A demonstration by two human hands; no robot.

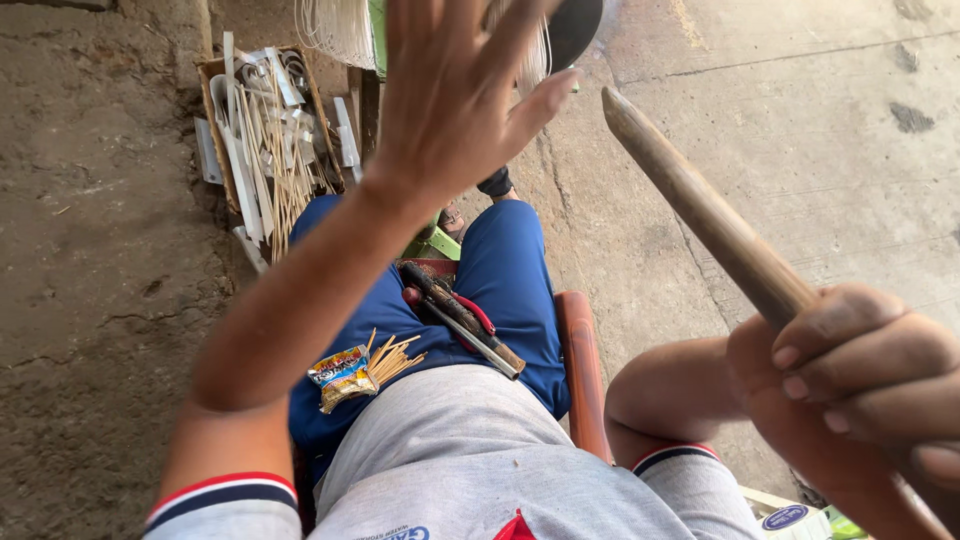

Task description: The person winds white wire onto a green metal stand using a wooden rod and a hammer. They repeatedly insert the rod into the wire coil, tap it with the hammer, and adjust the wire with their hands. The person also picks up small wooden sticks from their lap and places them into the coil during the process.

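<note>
Wooden handle [700,210] in right hand [850,390]

We wear a grey short-sleeved shirt [450,450] whose sleeve cuffs [225,492] carry red, white and navy stripes. Our trousers [500,270] are bright blue.

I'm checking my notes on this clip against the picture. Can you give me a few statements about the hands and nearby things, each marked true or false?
1. The right hand grips a wooden stick. True.
2. The left hand holds pliers. False: it is raised, open and empty; the pliers lie on the lap.
3. Thin wooden sticks rest on the lap. True.
4. The box of sticks sits on a table. False: it is on the ground.
</note>
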